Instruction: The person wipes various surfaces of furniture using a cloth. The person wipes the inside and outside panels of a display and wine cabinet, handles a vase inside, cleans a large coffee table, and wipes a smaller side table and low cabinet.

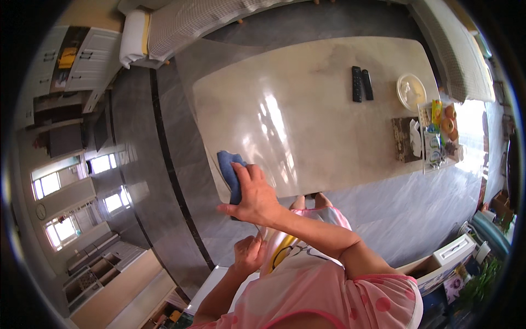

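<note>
My right hand presses a folded blue cloth on the near left corner of a pale, glossy table. The fingers lie over the cloth, with the thumb spread out beside it. Closer to my body, beyond the table's edge, my left hand is closed around a thin, light strip; what this strip belongs to cannot be told. Two black remote controls lie side by side towards the far right part of the tabletop.
At the table's right end are a round lidded container, a patterned tissue box and a clear tray with fruit and packets. Covered sofas stand beyond the far side and right end. An open white drawer is at lower right.
</note>
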A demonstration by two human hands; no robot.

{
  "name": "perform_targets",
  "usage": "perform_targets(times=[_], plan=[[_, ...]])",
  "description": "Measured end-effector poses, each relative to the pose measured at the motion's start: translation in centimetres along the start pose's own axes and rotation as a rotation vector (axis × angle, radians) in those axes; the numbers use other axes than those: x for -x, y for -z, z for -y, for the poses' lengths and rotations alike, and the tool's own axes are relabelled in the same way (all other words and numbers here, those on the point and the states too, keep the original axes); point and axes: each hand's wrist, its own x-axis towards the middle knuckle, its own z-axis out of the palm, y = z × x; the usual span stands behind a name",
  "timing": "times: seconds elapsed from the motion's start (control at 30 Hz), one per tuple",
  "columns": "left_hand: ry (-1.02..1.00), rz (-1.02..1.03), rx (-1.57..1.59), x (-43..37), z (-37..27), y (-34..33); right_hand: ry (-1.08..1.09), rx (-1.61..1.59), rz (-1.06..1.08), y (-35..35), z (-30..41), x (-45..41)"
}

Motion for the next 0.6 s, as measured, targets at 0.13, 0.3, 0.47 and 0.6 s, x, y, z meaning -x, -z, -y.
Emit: perform_targets(times=[0.13, 0.3, 0.47, 0.6], plan=[[0.086, 0.071, -0.042, 0.0, 0.2, -0.1, -0.028, 0.046, 0.052, -0.6, -1.6, -0.5], [0.401, -0.179, 0.491, -2.8, 3.9, 3.9, -0.007, -0.042, 0.006, -1.5, -3.7, 0.3], [0.548, -0.239, 0.901, -14.9, 7.4, 7.0, 0.127, -0.105, 0.034, -3.5, -3.5, 3.2], [0.83, -0.1, 0.697, -20.4, 7.2, 7.3, 0.106, -0.191, 0.073, -3.2, -3.9, 3.4]])
